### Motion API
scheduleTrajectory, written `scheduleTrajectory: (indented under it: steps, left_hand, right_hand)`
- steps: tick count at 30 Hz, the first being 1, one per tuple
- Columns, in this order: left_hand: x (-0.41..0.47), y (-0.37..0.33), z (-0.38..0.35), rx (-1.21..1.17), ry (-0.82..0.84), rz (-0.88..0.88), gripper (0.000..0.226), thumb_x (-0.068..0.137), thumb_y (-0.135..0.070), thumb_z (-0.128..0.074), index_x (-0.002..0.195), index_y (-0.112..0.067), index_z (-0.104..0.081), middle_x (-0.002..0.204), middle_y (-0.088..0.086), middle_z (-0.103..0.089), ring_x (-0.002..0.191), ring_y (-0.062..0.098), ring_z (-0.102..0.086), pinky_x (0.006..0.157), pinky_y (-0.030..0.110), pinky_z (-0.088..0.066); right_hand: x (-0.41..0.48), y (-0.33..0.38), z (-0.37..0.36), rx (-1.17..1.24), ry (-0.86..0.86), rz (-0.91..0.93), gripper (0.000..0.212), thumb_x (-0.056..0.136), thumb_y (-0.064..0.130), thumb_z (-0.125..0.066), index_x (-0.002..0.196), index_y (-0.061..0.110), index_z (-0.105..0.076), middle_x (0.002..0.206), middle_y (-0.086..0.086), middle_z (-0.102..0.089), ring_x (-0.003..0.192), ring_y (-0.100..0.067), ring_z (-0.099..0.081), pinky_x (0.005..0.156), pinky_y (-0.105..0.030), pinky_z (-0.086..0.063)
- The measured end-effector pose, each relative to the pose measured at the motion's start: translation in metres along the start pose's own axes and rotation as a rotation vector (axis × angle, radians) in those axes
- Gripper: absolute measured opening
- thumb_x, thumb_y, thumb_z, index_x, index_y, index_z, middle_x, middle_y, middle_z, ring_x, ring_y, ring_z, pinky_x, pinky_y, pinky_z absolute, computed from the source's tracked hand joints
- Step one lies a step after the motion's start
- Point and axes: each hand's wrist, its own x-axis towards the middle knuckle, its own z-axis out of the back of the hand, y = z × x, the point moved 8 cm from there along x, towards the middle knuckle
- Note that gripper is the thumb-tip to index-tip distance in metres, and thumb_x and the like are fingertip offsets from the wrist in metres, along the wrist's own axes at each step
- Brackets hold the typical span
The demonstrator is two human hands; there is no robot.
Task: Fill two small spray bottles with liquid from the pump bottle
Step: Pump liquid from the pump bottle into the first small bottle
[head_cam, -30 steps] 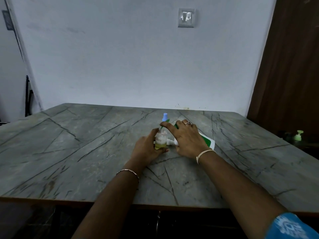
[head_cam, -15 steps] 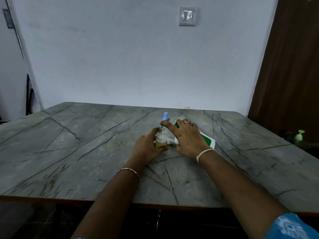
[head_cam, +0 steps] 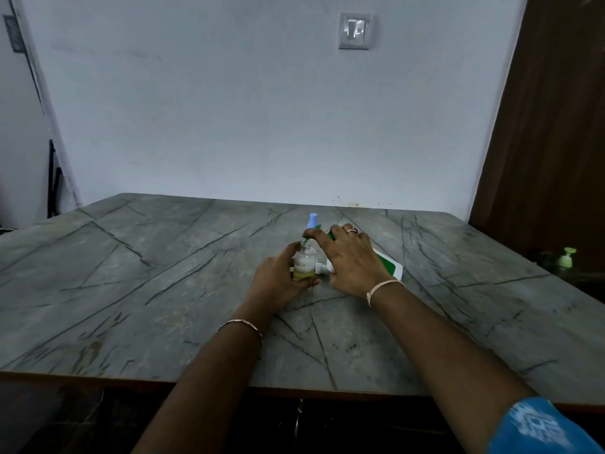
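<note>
1. The grey table (head_cam: 163, 273) carried everything near its centre.
2. The pump bottle (head_cam: 388, 262) lay flat at 3 o'clock of the spray bottle (head_cam: 304, 262).
3. The right hand (head_cam: 352, 257) rested on it, fingers spread, index fingertip touching the spray bottle's neck.
4. The left hand (head_cam: 278, 280) clasped that upright, partly filled bottle.
</note>
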Motion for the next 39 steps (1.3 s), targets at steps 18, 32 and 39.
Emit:
scheduleTrajectory:
  steps: [18,32,39]
  left_hand:
    - [0.0013,0.0023,-0.0016,-0.007,-0.008,0.0,0.085,0.069,-0.046,-0.079,0.14,-0.024,-0.038,0.122,0.007,-0.064,0.103,0.02,-0.065,0.091,0.033,-0.052]
    - [0.0002,0.0039,-0.001,-0.031,-0.013,0.025,0.086,0.068,-0.046,-0.08,0.141,-0.023,-0.038,0.119,0.006,-0.066,0.102,0.022,-0.065,0.09,0.036,-0.052]
    - [0.0006,0.003,-0.001,-0.03,-0.006,0.002,0.084,0.07,-0.045,-0.079,0.14,-0.024,-0.038,0.121,0.004,-0.065,0.103,0.019,-0.064,0.091,0.032,-0.052]
  right_hand:
    - [-0.0014,-0.0035,-0.0009,-0.019,0.01,-0.003,0.084,0.078,0.026,-0.067,0.146,0.037,-0.018,0.122,-0.007,-0.047,0.117,-0.028,-0.041,0.092,-0.042,-0.037]
    - [-0.0067,-0.0024,0.0012,-0.04,-0.007,0.012,0.085,0.08,0.026,-0.065,0.147,0.039,-0.014,0.117,-0.008,-0.049,0.113,-0.028,-0.044,0.089,-0.042,-0.04]
    - [0.0009,0.0022,0.0007,-0.038,-0.022,-0.005,0.081,0.076,0.026,-0.067,0.143,0.033,-0.024,0.121,-0.007,-0.047,0.116,-0.027,-0.042,0.091,-0.042,-0.038]
